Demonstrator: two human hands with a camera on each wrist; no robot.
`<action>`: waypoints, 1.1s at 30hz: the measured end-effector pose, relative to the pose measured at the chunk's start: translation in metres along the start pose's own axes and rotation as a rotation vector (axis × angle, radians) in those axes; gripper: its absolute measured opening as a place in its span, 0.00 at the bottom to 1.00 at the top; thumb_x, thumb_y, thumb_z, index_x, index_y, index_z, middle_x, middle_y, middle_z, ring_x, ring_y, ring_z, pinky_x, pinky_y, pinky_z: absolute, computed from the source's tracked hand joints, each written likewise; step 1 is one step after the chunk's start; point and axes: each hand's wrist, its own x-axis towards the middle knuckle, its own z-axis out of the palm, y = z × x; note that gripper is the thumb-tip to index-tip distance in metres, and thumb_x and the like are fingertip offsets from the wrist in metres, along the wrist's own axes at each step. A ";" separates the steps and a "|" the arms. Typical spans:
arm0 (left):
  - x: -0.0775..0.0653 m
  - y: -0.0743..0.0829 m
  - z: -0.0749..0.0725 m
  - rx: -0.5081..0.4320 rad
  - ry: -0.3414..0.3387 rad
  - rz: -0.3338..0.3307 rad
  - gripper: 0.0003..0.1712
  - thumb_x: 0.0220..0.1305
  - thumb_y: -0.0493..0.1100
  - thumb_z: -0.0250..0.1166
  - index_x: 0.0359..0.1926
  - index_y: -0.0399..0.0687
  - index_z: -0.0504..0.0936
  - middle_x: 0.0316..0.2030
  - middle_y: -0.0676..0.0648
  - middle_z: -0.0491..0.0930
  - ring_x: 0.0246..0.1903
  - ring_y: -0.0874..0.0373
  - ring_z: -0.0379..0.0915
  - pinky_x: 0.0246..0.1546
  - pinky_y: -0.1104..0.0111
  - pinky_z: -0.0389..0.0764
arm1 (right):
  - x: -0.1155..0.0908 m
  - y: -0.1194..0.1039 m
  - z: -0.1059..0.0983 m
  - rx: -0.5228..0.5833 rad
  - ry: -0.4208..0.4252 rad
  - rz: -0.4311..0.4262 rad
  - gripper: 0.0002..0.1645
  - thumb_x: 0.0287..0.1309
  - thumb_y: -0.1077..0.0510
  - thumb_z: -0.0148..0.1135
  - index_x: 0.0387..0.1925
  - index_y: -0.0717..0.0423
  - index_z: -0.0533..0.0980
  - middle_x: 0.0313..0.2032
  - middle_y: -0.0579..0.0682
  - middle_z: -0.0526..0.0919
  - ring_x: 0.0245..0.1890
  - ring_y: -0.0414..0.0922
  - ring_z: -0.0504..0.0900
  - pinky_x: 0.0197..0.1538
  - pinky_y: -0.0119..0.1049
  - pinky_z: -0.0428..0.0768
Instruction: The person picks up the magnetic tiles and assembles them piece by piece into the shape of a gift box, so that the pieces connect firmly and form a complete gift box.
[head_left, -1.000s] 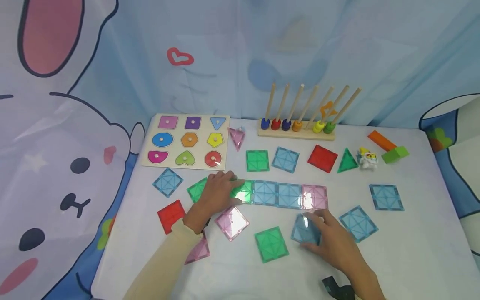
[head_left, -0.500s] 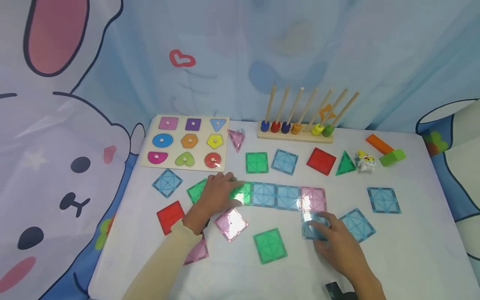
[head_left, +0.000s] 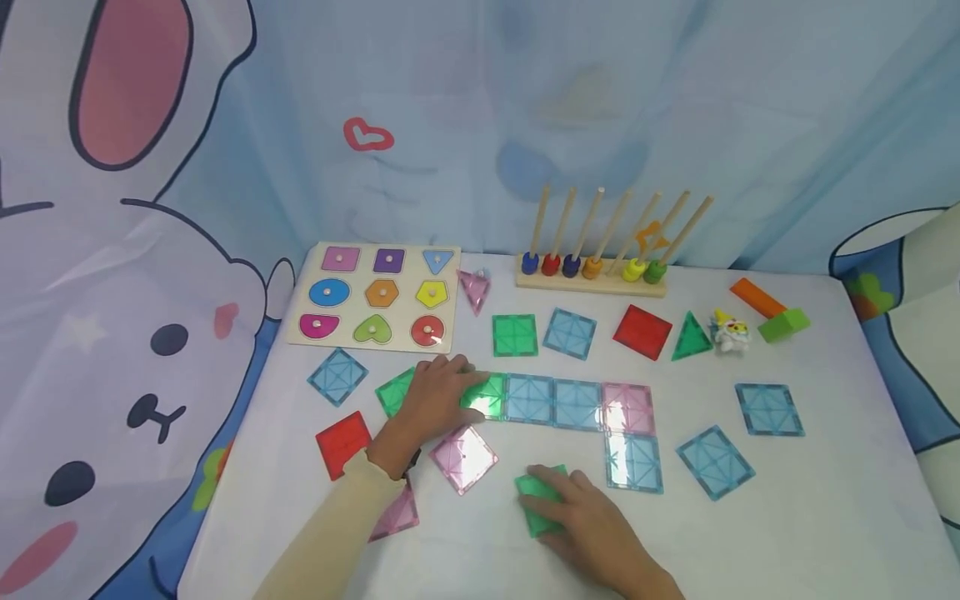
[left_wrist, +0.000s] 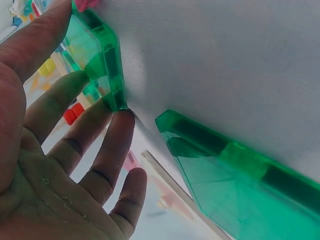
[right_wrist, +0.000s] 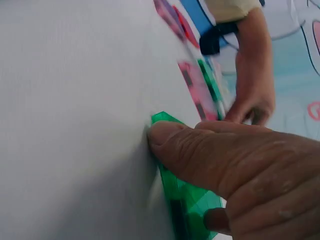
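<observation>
A row of square magnetic tiles lies flat: a green tile (head_left: 491, 398) at the left end, then two blue tiles (head_left: 529, 398), then a pink tile (head_left: 628, 406). Directly below the pink one, edge to edge, sits another blue tile (head_left: 634, 462). My left hand (head_left: 435, 396) holds the row's green tile by opposite edges, thumb on the near side and fingers on the far side. Nearer the table's front, my right hand (head_left: 592, 529) grips a separate green tile (head_left: 546, 500). Its thumb (right_wrist: 167, 135) presses that tile's edge; part of the tile is hidden under the fingers.
Loose tiles lie around, among them a pink tile (head_left: 463, 460), a red tile (head_left: 343, 444) and a blue tile (head_left: 716, 463). Behind stand a shape puzzle board (head_left: 356, 286) and a peg stand (head_left: 592, 283). A small figurine (head_left: 730, 332) and a green block (head_left: 783, 325) are at right.
My right hand has placed the blue tile against the pink tile's near edge, let it go, and moved left onto the loose green tile. My left hand has stayed on the row's green tile.
</observation>
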 end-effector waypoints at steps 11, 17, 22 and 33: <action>-0.001 -0.001 0.006 -0.031 0.023 -0.003 0.39 0.46 0.61 0.72 0.62 0.67 0.72 0.52 0.54 0.73 0.50 0.54 0.66 0.48 0.55 0.70 | 0.004 0.031 -0.008 -0.131 0.215 0.212 0.32 0.39 0.46 0.77 0.51 0.31 0.79 0.63 0.44 0.66 0.53 0.47 0.71 0.48 0.43 0.79; -0.013 0.007 0.013 -0.025 0.019 -0.002 0.42 0.51 0.62 0.69 0.67 0.65 0.66 0.63 0.52 0.66 0.59 0.50 0.62 0.53 0.50 0.67 | -0.001 0.040 -0.010 -0.158 0.261 0.257 0.40 0.37 0.43 0.77 0.57 0.33 0.75 0.65 0.51 0.62 0.56 0.53 0.66 0.49 0.51 0.76; -0.050 0.025 0.014 -0.021 0.114 -0.091 0.36 0.51 0.62 0.68 0.61 0.59 0.72 0.61 0.50 0.67 0.57 0.50 0.64 0.49 0.53 0.70 | -0.016 0.060 -0.012 -0.168 0.317 0.352 0.59 0.29 0.37 0.78 0.68 0.37 0.62 0.69 0.56 0.53 0.64 0.61 0.54 0.55 0.68 0.62; -0.112 0.066 0.048 -0.077 0.164 0.019 0.38 0.49 0.54 0.73 0.63 0.64 0.71 0.66 0.52 0.64 0.59 0.52 0.62 0.47 0.55 0.70 | -0.032 0.081 0.009 -0.130 0.386 0.430 0.59 0.35 0.38 0.75 0.70 0.35 0.57 0.72 0.54 0.46 0.66 0.61 0.50 0.54 0.65 0.56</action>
